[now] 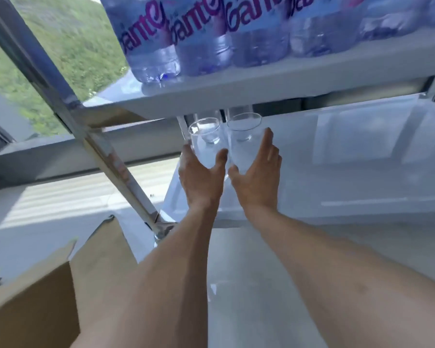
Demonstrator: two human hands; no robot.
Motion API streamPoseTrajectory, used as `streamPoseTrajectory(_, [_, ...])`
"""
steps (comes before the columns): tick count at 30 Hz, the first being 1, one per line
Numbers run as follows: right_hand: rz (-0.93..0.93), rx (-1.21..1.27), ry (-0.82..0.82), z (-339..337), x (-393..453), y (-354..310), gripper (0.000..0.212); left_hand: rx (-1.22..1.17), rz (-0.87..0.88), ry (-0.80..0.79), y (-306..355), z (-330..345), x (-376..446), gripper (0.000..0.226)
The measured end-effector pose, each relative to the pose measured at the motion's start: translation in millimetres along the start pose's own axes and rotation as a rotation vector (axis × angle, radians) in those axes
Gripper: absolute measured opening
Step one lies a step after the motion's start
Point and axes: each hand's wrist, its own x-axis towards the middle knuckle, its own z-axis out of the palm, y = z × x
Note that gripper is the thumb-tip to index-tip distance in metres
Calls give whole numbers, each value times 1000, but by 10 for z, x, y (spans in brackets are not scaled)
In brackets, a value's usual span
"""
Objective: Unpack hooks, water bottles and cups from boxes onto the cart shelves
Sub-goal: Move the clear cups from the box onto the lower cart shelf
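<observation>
Two clear drinking glasses stand side by side on the cart's lower shelf [337, 177]. My left hand [201, 177] holds the left glass [205, 144], thumb on one side and fingers on the other. My right hand [256, 172] cups the right glass [244, 139] the same way. Behind them, under the upper shelf [236, 89], more glasses are partly hidden. Several water bottles [204, 33] with blue and purple labels stand in a row on the upper shelf.
A metal cart post [106, 151] runs diagonally at the left. An open cardboard box [48, 292] sits at the lower left on the floor. A window with green hillside [73, 46] lies beyond the cart.
</observation>
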Motion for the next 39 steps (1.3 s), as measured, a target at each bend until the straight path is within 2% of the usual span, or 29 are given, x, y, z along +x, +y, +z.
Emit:
streamPoseTrajectory(3, [20, -65, 7, 89, 52, 12, 99, -4, -40, -3, -157, 63, -77, 81])
streamPoseTrajectory(8, [71, -184, -19, 183, 381, 20, 87, 2, -43, -53, -230, 88, -8, 79])
streamPoseTrajectory(12, [104, -305, -2, 239, 348, 94, 88, 56, -64, -71, -200, 147, 105, 80])
streamPoseTrajectory(15, [132, -306, -18, 267, 266, 201, 75, 206, -65, -40, -168, 200, 206, 82])
streamPoseTrajectory(17, [166, -295, -25, 271, 279, 219, 67, 205, -77, -56, -169, 237, 254, 81])
streamPoseTrajectory(21, [135, -392, -28, 335, 294, 218, 72, 173, -97, -20, -201, 338, 321, 78])
streamPoseTrajectory(25, [106, -509, -22, 422, 269, 216, 78, 118, -106, 24, -254, 435, 314, 59])
streamPoseTrajectory(29, [87, -596, -35, 445, 264, 212, 77, 49, -154, -11, -261, 443, 326, 57])
streamPoseTrajectory(34, [25, -583, -65, 423, 319, 186, 54, 56, -187, -47, -245, 411, 304, 57])
streamPoseTrajectory(39, [42, -542, -80, 364, 344, 205, 39, 170, -154, -35, -248, 442, 304, 56])
